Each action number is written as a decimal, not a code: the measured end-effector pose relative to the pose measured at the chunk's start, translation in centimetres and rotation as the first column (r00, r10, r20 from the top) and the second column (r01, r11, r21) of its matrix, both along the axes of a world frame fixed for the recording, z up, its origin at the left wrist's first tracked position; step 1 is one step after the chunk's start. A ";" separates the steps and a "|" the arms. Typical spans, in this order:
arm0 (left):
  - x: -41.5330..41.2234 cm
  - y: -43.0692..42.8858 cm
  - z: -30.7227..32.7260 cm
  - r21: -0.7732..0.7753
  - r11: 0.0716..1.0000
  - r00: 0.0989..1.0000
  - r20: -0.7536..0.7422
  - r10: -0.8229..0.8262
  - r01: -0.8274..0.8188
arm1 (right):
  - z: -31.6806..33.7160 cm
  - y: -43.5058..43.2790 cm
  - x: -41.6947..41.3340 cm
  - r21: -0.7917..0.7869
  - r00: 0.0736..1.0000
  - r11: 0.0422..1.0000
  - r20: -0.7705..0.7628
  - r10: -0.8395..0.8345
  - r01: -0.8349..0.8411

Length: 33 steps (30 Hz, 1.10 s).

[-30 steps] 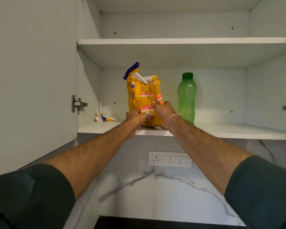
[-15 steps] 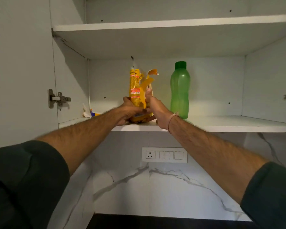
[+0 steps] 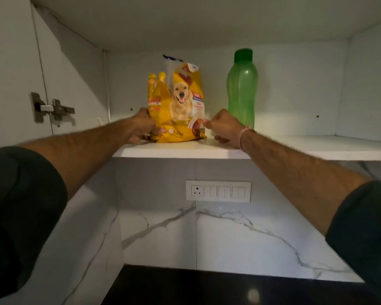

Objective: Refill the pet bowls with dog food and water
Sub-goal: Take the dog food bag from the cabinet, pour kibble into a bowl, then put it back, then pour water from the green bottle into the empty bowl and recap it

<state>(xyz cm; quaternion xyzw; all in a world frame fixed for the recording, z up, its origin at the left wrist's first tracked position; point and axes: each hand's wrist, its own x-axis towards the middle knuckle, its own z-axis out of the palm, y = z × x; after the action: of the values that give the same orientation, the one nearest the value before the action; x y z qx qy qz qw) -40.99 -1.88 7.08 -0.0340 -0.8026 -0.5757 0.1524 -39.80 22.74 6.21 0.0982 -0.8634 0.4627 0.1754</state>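
You are reaching up with both arms into an open wall cabinet, toward a yellow dog food bag that stands upright near the front edge of the lower shelf. Your left hand wraps the bag's lower left side, fingers curled around it. Your right hand is loosely curled at the bag's lower right corner; whether it pinches the corner or only touches it is unclear. Holding both sides low probably steadies the floppy bag, whose top is torn open, so nothing spills. Just right of the bag, behind your right wrist, stands a green water bottle, capped. Below the bag, on the marble wall, sits a switch panel. No pet bowls are in view.
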 end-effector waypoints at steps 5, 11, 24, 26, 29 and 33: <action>-2.5 0.0 0.6 -0.145 0.977 0.987 -0.005 0.160 -0.159 | 0.3 0.8 -2.2 0.117 0.997 0.992 0.064 0.046 -0.054; -5.3 0.8 0.3 -0.216 0.948 0.972 -0.036 0.230 -0.233 | 1.0 0.8 -3.9 0.280 0.990 0.952 0.101 0.101 -0.125; -6.0 1.9 -0.4 -0.255 0.930 0.964 -0.043 0.263 -0.265 | 0.3 0.3 -5.4 0.339 0.993 0.936 -0.041 0.109 -0.089; -5.3 2.1 -0.4 -0.284 0.916 0.957 -0.028 0.288 -0.284 | 0.3 0.3 -4.8 0.353 0.994 0.935 -0.081 0.077 -0.044; -4.0 2.5 -0.2 -0.281 0.911 0.949 0.007 0.316 -0.301 | 0.3 0.7 -3.7 0.330 0.987 0.943 -0.161 -0.001 0.055; -1.8 4.1 0.0 -0.240 0.885 0.916 -0.062 0.397 -0.400 | 0.7 1.7 -2.2 0.156 0.904 0.954 -0.387 -0.180 0.257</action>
<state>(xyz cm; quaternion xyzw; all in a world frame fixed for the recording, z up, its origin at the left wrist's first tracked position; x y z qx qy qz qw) -42.80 2.17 7.10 0.1095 -0.8571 -0.4272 0.2663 -42.02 24.42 6.91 0.1027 -0.8632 0.3226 0.3744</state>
